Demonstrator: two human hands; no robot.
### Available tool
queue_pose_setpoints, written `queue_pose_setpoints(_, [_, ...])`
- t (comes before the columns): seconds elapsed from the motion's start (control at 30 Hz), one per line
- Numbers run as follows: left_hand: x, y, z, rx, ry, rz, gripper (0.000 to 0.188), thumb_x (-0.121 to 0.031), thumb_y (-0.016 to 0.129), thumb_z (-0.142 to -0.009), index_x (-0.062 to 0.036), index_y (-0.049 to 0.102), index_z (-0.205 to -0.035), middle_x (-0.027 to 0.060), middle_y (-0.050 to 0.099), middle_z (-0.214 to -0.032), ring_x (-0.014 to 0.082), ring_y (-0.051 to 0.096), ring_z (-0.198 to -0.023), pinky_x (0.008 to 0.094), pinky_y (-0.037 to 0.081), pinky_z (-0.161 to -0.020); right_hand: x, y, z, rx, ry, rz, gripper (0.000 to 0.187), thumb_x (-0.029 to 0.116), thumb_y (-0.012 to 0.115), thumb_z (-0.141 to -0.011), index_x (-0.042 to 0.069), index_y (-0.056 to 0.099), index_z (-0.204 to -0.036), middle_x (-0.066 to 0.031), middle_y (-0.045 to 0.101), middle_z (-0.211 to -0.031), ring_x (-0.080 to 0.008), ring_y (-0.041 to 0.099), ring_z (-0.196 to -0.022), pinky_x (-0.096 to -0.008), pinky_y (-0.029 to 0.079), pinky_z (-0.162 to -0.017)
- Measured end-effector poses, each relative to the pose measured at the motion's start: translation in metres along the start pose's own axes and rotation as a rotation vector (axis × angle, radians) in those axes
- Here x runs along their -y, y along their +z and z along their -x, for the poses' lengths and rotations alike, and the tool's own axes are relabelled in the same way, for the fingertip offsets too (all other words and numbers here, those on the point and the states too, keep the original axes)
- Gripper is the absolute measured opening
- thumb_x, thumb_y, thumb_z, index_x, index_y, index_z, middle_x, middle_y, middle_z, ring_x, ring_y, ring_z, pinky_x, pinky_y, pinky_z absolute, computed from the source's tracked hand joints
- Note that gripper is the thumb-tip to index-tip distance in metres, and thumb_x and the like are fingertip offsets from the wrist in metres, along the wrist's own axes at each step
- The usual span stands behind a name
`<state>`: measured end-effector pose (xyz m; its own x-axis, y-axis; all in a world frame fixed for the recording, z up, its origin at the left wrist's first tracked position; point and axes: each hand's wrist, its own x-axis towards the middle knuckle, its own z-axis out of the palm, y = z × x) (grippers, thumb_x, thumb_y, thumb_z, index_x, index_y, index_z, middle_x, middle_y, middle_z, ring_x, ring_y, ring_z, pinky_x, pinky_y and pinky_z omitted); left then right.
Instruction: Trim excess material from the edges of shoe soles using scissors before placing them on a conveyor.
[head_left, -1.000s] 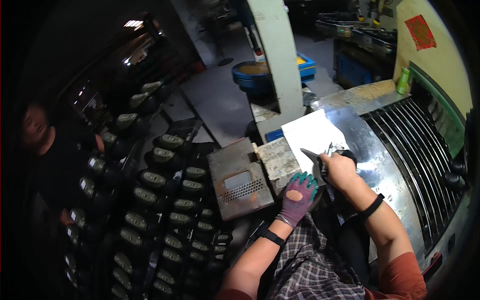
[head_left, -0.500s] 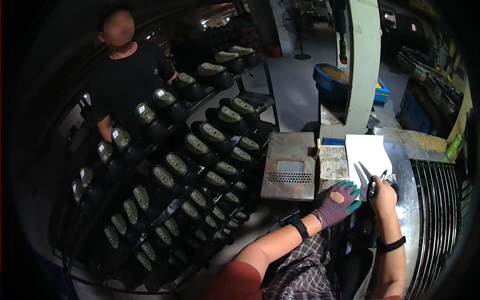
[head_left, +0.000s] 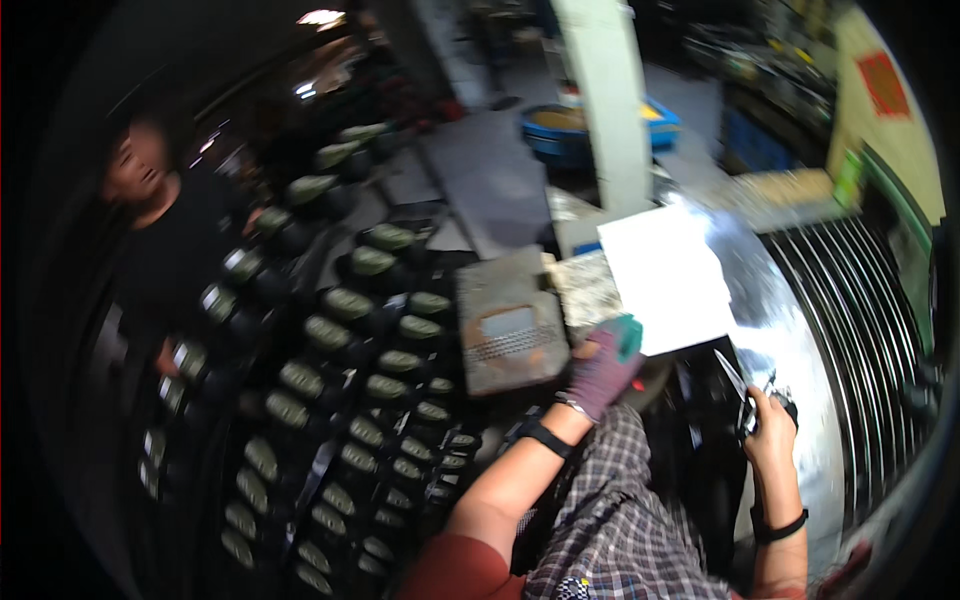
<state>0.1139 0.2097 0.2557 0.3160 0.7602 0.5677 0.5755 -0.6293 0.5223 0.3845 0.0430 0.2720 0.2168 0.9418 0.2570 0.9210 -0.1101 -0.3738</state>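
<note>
My left hand (head_left: 606, 366) wears a purple and green glove with a hole in its back. It grips the near left corner of a white sheet (head_left: 665, 285), which looks like paper and is tilted over the metal work surface. My bare right hand (head_left: 772, 432) is closed on a pair of scissors (head_left: 733, 374), just right of the sheet's near corner. The scissor blades point up and left, apart from the sheet. A dark handle shows beside my fingers, partly hidden.
At the left, a rack carries several dark shoe-like forms with green soles (head_left: 348, 304). A person (head_left: 185, 240) in black stands behind it. Ahead are a perforated metal box (head_left: 512, 322), a pale post (head_left: 607, 110) and blue tubs (head_left: 556, 140). Metal rods (head_left: 850, 330) run along the right.
My left hand now holds the sheet by its corner, and the sheet has turned. My right hand with the scissors has drawn back toward me, away from the sheet. The view has swung right.
</note>
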Motion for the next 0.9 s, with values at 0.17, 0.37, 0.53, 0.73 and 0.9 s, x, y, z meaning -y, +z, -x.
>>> queue_pose_setpoints(0.17, [-0.022, 0.016, -0.004, -0.154, -0.036, -0.042, 0.035, -0.004, 0.065, -0.080, -0.0004, 0.059, -0.114, 0.0157, 0.062, -0.110, 0.0322, 0.058, -0.102, 0.0383, 0.049, -0.086, -0.049, -0.025, 0.053, -0.118, 0.217, -0.014, 0.053, -0.006, 0.061, -0.063, 0.008, 0.060, -0.114, -0.0155, 0.061, -0.086, -0.0370, 0.060, -0.082, -0.0421, 0.048, -0.070])
queue_pose_setpoints(0.37, [-0.117, 0.061, -0.020, 0.077, 0.233, 0.230, 0.031, -0.010, 0.059, -0.092, 0.0012, 0.059, -0.121, 0.0134, 0.064, -0.104, 0.0181, 0.061, -0.095, 0.0294, 0.051, -0.079, -0.080, -0.057, 0.135, -0.150, 0.415, 0.117, 0.047, 0.009, 0.066, -0.070, 0.015, 0.059, -0.117, -0.0114, 0.057, -0.082, -0.0318, 0.061, -0.075, -0.0421, 0.050, -0.062])
queue_pose_setpoints(0.53, [-0.214, 0.157, -0.027, 0.474, 0.628, 0.225, 0.049, -0.020, 0.069, -0.081, 0.0013, 0.054, -0.123, 0.0208, 0.062, -0.109, 0.0373, 0.059, -0.097, 0.0428, 0.048, -0.086, -0.095, -0.083, 0.227, -0.278, 0.656, 0.191, 0.049, 0.018, 0.070, -0.071, 0.015, 0.059, -0.118, -0.0118, 0.056, -0.082, -0.0329, 0.061, -0.067, -0.0419, 0.051, -0.059])
queue_pose_setpoints(0.73, [-0.333, 0.296, -0.048, 0.699, 0.757, 0.278, 0.070, -0.037, 0.068, -0.082, 0.0030, 0.042, -0.134, 0.0248, 0.054, -0.124, 0.0408, 0.054, -0.111, 0.0441, 0.046, -0.094, -0.109, -0.076, 0.287, -0.362, 0.704, 0.194, 0.049, 0.022, 0.070, -0.067, 0.013, 0.062, -0.114, -0.0119, 0.053, -0.078, -0.0310, 0.057, -0.060, -0.0409, 0.045, -0.052])
queue_pose_setpoints(0.9, [-0.421, 0.399, -0.064, 0.756, 0.819, 0.162, 0.080, -0.047, 0.066, -0.080, 0.0047, 0.040, -0.135, 0.0252, 0.050, -0.128, 0.0389, 0.053, -0.113, 0.0432, 0.044, -0.096, -0.115, -0.067, 0.297, -0.415, 0.722, 0.101, 0.044, 0.028, 0.071, -0.067, 0.017, 0.064, -0.109, -0.0105, 0.054, -0.072, -0.0286, 0.056, -0.052, -0.0403, 0.044, -0.044])
